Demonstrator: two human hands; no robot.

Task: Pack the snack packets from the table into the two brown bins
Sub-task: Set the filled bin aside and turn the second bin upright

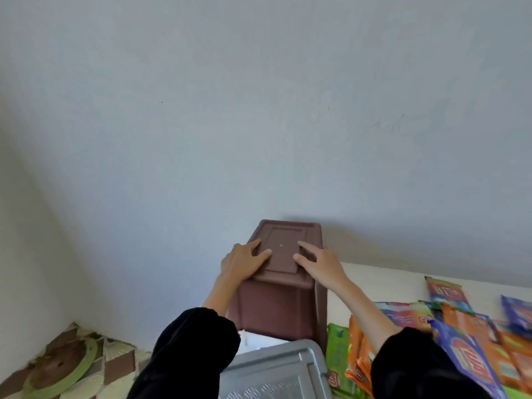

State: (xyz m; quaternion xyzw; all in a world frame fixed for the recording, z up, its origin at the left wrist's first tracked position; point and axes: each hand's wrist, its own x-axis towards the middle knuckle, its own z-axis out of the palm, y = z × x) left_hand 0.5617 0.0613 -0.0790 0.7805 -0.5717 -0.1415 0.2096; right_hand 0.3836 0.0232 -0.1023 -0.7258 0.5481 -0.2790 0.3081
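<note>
A brown bin [276, 306] stands upside down on the white table [383, 283], its ribbed base facing up, close to the wall. My left hand [244, 262] lies on the left part of that base, fingers spread. My right hand [319, 264] rests on the right part, fingers also apart. Neither hand wraps around anything. A pile of snack packets [460, 335] in orange, blue, green and red lies on the table to the right of the bin. Only one brown bin shows clearly.
A grey plastic lid or tray [276, 372] sits in front of the bin at the bottom edge. The pale wall [259, 125] rises directly behind. At the lower left, the patterned floor holds a round woven mat [63, 367].
</note>
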